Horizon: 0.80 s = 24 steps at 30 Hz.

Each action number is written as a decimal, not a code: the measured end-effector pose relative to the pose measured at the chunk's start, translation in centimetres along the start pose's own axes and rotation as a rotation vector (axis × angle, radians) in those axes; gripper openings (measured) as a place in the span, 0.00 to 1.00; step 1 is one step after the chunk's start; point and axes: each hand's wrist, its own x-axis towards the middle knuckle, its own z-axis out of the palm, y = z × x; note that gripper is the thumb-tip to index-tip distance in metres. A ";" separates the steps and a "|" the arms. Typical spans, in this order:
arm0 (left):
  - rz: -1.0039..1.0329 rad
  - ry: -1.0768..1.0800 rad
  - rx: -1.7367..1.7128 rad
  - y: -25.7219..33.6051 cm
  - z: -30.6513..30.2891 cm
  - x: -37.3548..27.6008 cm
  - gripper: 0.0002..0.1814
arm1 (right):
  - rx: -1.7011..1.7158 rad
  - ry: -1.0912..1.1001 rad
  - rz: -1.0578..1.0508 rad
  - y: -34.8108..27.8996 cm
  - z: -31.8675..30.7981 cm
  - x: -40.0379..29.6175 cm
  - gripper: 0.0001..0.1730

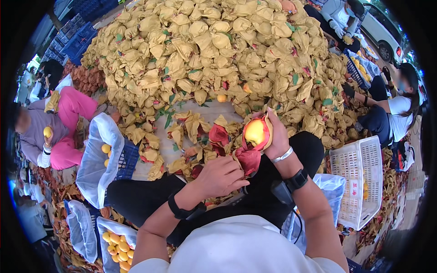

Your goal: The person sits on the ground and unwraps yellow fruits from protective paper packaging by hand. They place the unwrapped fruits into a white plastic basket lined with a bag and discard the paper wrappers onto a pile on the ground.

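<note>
My right hand holds a yellow, peach-like fruit in a torn paper bag, tan outside with a red lining. The fruit's face shows through the opening. At the lower end of the bag, my left hand has its fingers curled on the paper; its fingertips are partly hidden. Just beyond lie torn, emptied bags and one bare fruit. A large heap of tan paper-wrapped fruit rises in front of me.
Lined crates stand at left: a blue one with a few fruits, another with several fruits. A white plastic crate is at right, near a lined crate. People sit at left and right; another works far right.
</note>
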 end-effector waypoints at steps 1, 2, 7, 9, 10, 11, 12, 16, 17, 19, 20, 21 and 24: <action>-0.082 0.025 -0.058 0.2 -0.2 0.0 0.11 | -0.010 0.014 0.023 0.1 0.0 -0.3 0.23; -0.203 0.066 -0.070 0.4 -0.3 0.3 0.14 | -0.020 0.028 0.048 0.2 0.0 -0.5 0.22; -0.436 -0.010 -0.029 0.7 -1.3 3.6 0.28 | -0.154 0.112 0.023 2.1 -0.5 -0.3 0.20; -0.486 -0.161 -0.088 0.4 -1.6 4.0 0.33 | -0.242 0.137 0.016 3.7 -2.1 0.8 0.19; -0.514 -0.215 -0.134 0.5 -2.1 4.2 0.35 | -0.369 0.132 -0.051 4.3 -2.2 0.8 0.19; -0.541 -0.268 -0.181 0.4 -2.3 4.3 0.36 | -0.380 0.176 -0.048 4.5 -2.3 0.7 0.18; -0.535 -0.291 -0.201 0.3 -2.3 4.3 0.38 | -0.393 0.219 -0.043 4.3 -1.6 0.2 0.19; -0.514 -0.243 -0.320 -0.8 -0.9 3.1 0.42 | -0.466 0.226 -0.100 5.3 -2.8 2.2 0.20; -0.507 -0.196 -0.360 -1.3 -0.2 2.5 0.42 | -0.431 0.259 -0.106 5.4 -3.0 2.3 0.19; -0.681 -0.079 -0.678 -2.3 0.2 0.6 0.41 | -0.363 0.303 -0.105 5.3 -0.5 1.4 0.19; -0.760 -0.012 -0.835 -2.6 0.1 -0.1 0.41 | -0.456 0.279 -0.139 5.4 -0.7 1.3 0.18; -0.820 0.170 -1.086 -2.6 -0.1 -0.4 0.38 | -0.461 0.262 -0.119 5.7 -1.9 1.7 0.18; -0.884 0.449 -1.572 -3.8 -1.4 -3.0 0.33 | -0.466 0.187 -0.204 5.1 -1.6 1.1 0.14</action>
